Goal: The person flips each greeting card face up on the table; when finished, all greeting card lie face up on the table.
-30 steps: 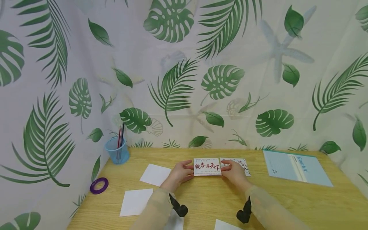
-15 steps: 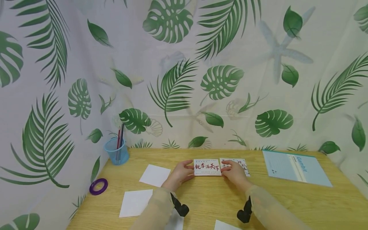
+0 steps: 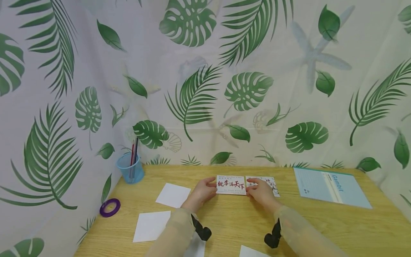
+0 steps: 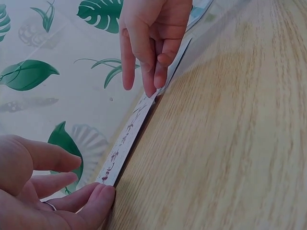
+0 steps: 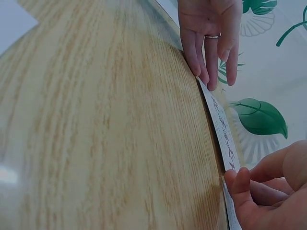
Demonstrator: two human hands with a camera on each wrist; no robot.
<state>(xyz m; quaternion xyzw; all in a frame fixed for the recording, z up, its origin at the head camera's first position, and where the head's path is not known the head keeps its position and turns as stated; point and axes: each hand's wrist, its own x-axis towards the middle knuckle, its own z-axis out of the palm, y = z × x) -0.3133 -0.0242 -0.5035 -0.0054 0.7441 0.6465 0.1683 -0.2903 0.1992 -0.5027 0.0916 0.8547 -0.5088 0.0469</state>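
A white postcard (image 3: 231, 189) printed with red Chinese characters lies between both hands near the table's back edge. My left hand (image 3: 201, 193) pinches its left edge between thumb and fingers, and my right hand (image 3: 261, 193) does the same at its right edge. From the left wrist view, the card (image 4: 125, 143) is seen nearly edge-on, close over the wood, with a dark shadow line beneath. A second patterned postcard (image 3: 271, 182) lies just to the right, partly covered by my right hand. The right wrist view shows a ring on the left hand (image 5: 208, 38).
Blank-looking white cards (image 3: 151, 226) lie at the left and front, some under the sleeves. A blue pen cup (image 3: 131, 173) and a purple tape roll (image 3: 110, 207) stand at the left. A light-blue Gambit notepad (image 3: 350, 194) lies at the right. A leaf-print curtain (image 3: 257, 142) backs the table.
The postcard has shifted very slightly away toward the back edge, with both hands keeping their hold. Everything else stays put apart from a slight camera sway.
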